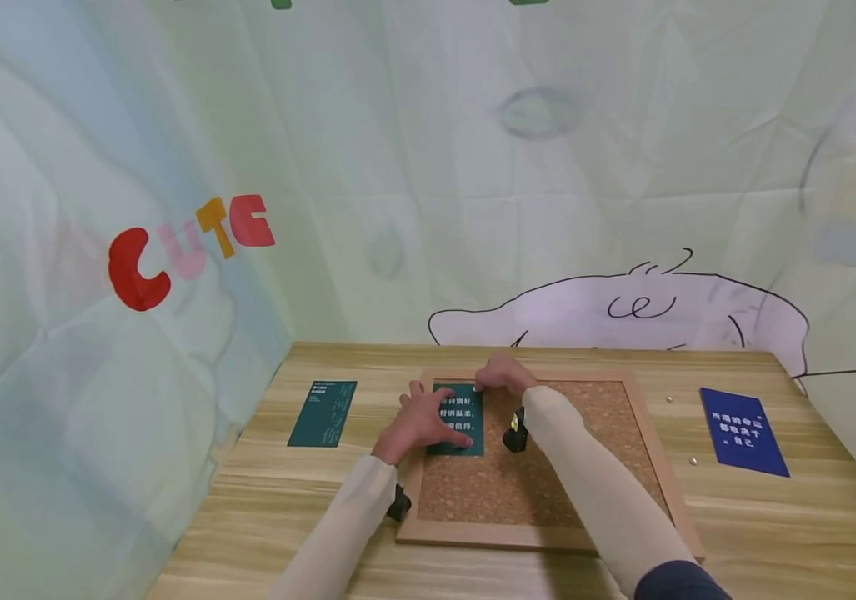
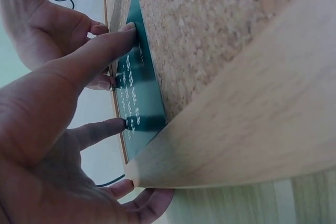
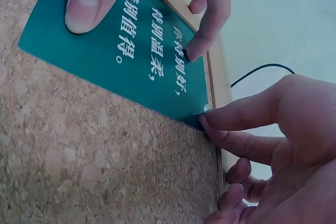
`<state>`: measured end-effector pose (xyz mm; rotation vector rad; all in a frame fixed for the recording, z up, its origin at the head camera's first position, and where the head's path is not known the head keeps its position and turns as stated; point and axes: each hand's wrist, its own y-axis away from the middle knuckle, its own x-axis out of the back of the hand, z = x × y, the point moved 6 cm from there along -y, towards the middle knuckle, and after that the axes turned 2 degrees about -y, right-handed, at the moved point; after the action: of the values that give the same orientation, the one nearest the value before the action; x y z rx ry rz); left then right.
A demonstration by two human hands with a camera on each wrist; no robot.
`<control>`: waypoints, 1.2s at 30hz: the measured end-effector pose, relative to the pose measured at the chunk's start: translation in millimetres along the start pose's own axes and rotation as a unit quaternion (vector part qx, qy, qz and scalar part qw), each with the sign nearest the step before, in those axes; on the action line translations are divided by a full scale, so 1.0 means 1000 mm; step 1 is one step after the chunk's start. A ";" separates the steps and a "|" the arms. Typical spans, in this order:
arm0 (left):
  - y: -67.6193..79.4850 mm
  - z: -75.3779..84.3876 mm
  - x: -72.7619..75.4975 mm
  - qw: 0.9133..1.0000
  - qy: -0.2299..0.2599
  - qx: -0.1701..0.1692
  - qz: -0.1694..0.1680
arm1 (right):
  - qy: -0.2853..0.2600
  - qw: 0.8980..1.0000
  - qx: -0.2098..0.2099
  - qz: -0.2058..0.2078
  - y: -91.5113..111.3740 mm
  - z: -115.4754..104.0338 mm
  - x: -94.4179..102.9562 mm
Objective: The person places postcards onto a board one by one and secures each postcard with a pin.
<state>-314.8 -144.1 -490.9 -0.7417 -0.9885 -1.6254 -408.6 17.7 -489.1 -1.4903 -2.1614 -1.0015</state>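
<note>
A green card (image 1: pixel 465 442) with white characters lies in the upper left corner of a framed corkboard (image 1: pixel 563 500). My left hand (image 1: pixel 426 418) is spread over it; in the left wrist view the thumb (image 2: pixel 126 34) and a fingertip (image 2: pixel 118 125) press the card flat. At the card's upper right corner my right hand (image 1: pixel 506 372) pinches a small whitish pushpin (image 3: pixel 207 108) between thumb and forefinger. The pin is mostly covered by the fingertips, so how deep it sits cannot be told.
Left of the board lies another green card (image 1: pixel 315 425). To the right is a blue card (image 1: pixel 746 432) with white characters. Two small pins, a farther one (image 1: pixel 669 399) and a nearer one (image 1: pixel 693 461), lie between board and blue card. A printed cloth (image 1: pixel 412 208) hangs behind the wooden table.
</note>
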 end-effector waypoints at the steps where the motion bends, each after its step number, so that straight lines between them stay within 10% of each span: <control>1: 0.000 0.000 0.000 1.000 0.000 0.000 0.000 | 0.003 1.000 0.001 0.001 0.000 -0.001 0.000; 36: -0.001 -0.002 -0.002 1.000 0.003 -0.008 0.007 | 0.093 0.995 -0.007 0.025 0.002 -0.012 -0.006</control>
<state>-315.3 -145.4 -493.6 -0.7534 -0.9649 -1.6235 -405.8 5.4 -484.0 -1.3909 -1.9825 -1.0930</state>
